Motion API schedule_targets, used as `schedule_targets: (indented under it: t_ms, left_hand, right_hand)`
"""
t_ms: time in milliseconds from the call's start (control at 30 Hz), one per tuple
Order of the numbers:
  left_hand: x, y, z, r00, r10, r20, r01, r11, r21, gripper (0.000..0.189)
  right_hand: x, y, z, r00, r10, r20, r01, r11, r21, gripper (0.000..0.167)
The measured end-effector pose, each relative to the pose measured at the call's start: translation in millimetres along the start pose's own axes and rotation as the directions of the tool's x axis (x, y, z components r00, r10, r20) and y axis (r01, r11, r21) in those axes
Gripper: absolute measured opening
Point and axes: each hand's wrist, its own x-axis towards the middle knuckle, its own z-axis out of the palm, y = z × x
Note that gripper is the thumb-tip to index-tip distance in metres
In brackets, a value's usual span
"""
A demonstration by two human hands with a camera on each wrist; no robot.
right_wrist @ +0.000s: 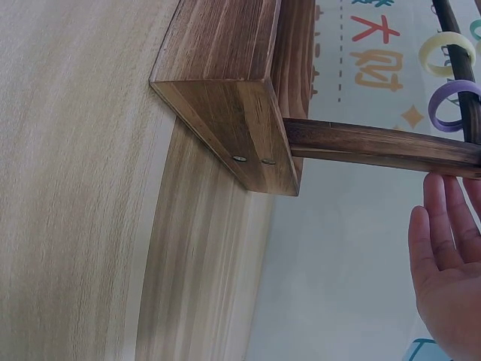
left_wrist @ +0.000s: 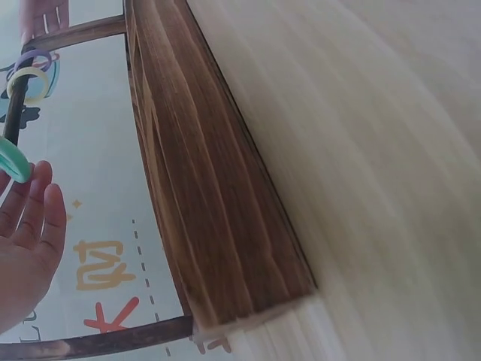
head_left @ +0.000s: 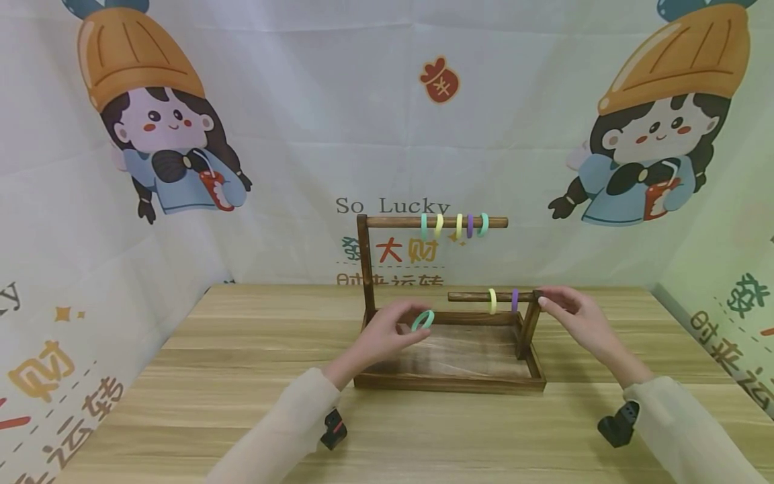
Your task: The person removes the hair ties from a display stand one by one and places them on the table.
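My left hand pinches a mint-green ring between thumb and fingers, in front of the lower bar's free end. In the left wrist view the green ring shows at the fingertips, near the bar. A dark wooden rack stands on the table, with a tray base and two bars at different heights. My right hand holds the top of the rack's short right post with thumb and fingertips. A yellow ring and a purple ring hang on the lower bar.
The upper bar carries several rings in green, yellow and purple, including a purple ring. A tall post supports it at the left. A printed cloth hangs behind the wood-grain table.
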Motion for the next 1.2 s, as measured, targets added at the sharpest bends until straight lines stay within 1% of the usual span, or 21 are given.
schedule_targets:
  t_ms: [67,200,400,633,733,867,1000,1133,1200]
  left_hand:
    - [-3.7,-1.8,-1.2,1.0,0.009,-0.004,-0.009,1.0,0.022,0.034]
    - [-11.9,-2.5,-4.6,1.0,0.027,0.008,-0.027,0.999,0.039,0.033]
    - [-23.7,-2.0,-8.6,0.999,0.011,0.044,-0.014,0.998,0.068,0.034]
    - [-36.9,-1.1,-12.0,0.997,-0.004,0.071,0.001,0.999,0.042,0.033]
    - [-42.4,-0.7,-13.9,0.997,0.0,0.078,-0.003,0.999,0.036,0.034]
    - [-49.8,-1.3,-16.3,0.996,0.001,0.088,-0.006,0.998,0.062,0.033]
    - [-57.5,-2.1,-18.7,0.994,-0.014,0.109,0.004,0.996,0.091,0.032]
    - [-64.4,-4.0,-20.7,0.99,-0.01,0.142,0.003,0.999,0.055,0.034]
    - [-67.9,-5.6,-21.9,0.988,0.0,0.155,-0.009,0.998,0.055,0.036]
  right_hand:
    - [-0.1,-0.4,-0.3,1.0,0.005,0.003,-0.005,1.0,-0.007,0.042]
    - [-0.3,-1.5,-1.0,1.0,0.014,0.006,-0.014,1.0,-0.021,0.043]
    - [0.2,-1.5,-0.5,1.0,0.015,0.006,-0.015,1.0,-0.02,0.043]
    - [0.1,-0.9,-0.4,1.0,0.011,0.005,-0.011,1.0,-0.019,0.043]
    - [0.0,-0.5,-0.1,1.0,0.008,0.003,-0.008,1.0,-0.014,0.043]
    - [-0.1,-0.2,0.0,1.0,0.002,0.0,-0.002,1.0,-0.01,0.042]
    - [-0.4,-0.5,-0.3,1.0,0.0,0.002,0.0,1.0,-0.007,0.042]
    - [-0.7,-1.0,-0.6,1.0,-0.002,0.004,0.002,1.0,-0.008,0.042]
    - [-0.8,-1.2,-0.5,1.0,-0.002,0.003,0.002,1.0,-0.008,0.042]
